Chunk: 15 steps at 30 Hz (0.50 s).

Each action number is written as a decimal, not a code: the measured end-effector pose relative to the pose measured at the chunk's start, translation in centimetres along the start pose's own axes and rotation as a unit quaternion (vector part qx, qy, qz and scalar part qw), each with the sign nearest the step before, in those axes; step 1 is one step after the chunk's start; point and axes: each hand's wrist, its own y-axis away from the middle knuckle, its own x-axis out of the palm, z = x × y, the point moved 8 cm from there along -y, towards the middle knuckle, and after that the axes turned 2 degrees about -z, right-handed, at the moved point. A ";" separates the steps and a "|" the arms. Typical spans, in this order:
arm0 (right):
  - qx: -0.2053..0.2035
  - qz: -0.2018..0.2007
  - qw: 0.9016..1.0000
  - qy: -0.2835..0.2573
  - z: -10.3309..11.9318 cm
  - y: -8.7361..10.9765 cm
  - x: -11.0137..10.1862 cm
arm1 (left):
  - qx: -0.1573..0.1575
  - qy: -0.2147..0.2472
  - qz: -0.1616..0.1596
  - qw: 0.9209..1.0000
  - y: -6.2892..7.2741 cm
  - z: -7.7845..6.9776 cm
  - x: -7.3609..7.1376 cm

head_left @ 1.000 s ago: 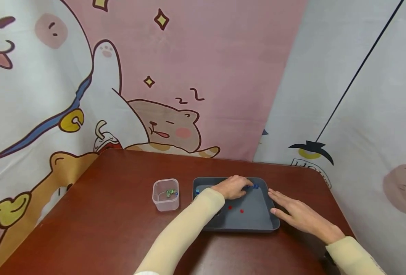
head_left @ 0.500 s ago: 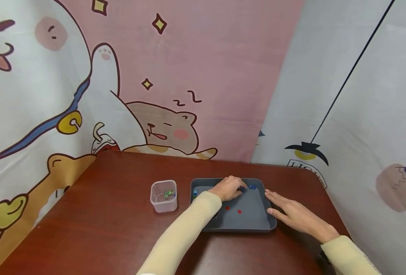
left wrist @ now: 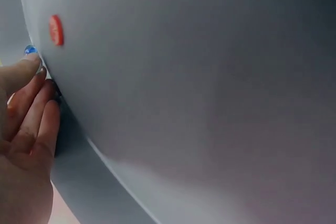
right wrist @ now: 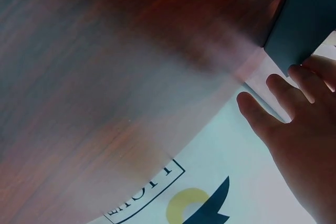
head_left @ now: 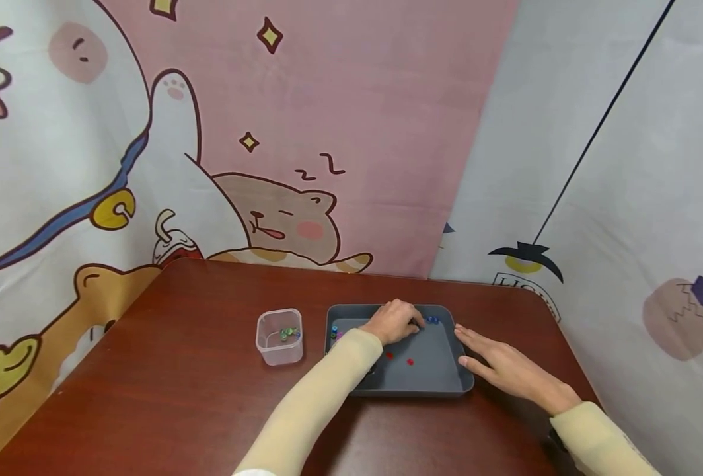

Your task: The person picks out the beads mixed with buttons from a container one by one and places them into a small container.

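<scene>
My left hand point(head_left: 394, 322) reaches into the grey tray point(head_left: 441, 383) near its far wall, palm down. In the left wrist view, its thumb and fingertips close on a small shiny blue glass bead point(left wrist: 31, 50); the contact is partly hidden. Just right of those fingertips lie more blue beads point(head_left: 433, 320). Two small red pieces, one of them a flat red piece point(head_left: 410, 361), lie on the tray floor nearer the person. My right hand point(head_left: 509, 367) rests with straight fingers against the tray's right wall and holds nothing.
Left of the tray stands a clear plastic box point(head_left: 279, 337) with several green and blue glassy pieces in it. Small coloured pieces point(head_left: 335, 332) sit at the tray's left end, partly behind the left sleeve. A printed cloth point(head_left: 387, 132) hangs behind the brown table point(head_left: 209, 370).
My left hand has drawn slightly left, away from the blue beads by the far wall. The right hand keeps its place at the tray's side. The head view has shifted a little.
</scene>
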 end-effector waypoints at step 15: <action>0.011 0.009 1.000 -0.005 0.0 0.0 0.1 | -0.008 0.158 -0.038 0.987 2.0 -0.2 -5.8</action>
